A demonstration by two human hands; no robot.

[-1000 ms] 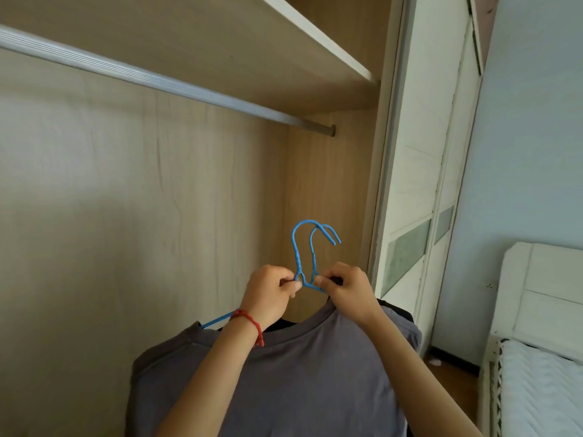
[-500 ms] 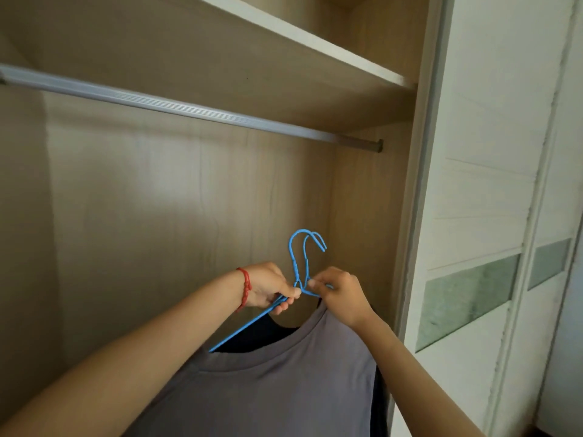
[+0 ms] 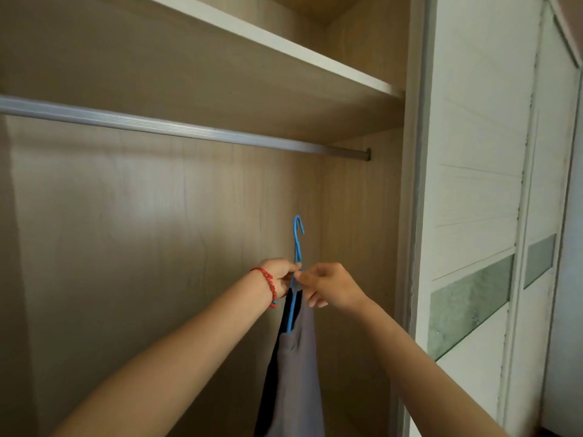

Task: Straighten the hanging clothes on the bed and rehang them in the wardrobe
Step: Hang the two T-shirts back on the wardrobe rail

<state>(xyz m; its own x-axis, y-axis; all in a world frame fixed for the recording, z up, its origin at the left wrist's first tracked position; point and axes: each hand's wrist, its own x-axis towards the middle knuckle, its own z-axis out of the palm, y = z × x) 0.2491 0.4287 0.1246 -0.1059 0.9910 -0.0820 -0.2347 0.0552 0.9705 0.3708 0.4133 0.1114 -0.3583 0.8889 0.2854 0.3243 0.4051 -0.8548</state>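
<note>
Hangers, hooks up, long axis edge-on, pinched at the neck by left hand and right hand fingers.

Two bare forearms extended forward and upward, converging. Left hand: fingers curled, pinching; red beaded bracelet at the wrist. Right hand: thumb and forefinger pinched together, remaining fingers loosely curled beneath. Fingertips of both hands nearly meeting.
</note>
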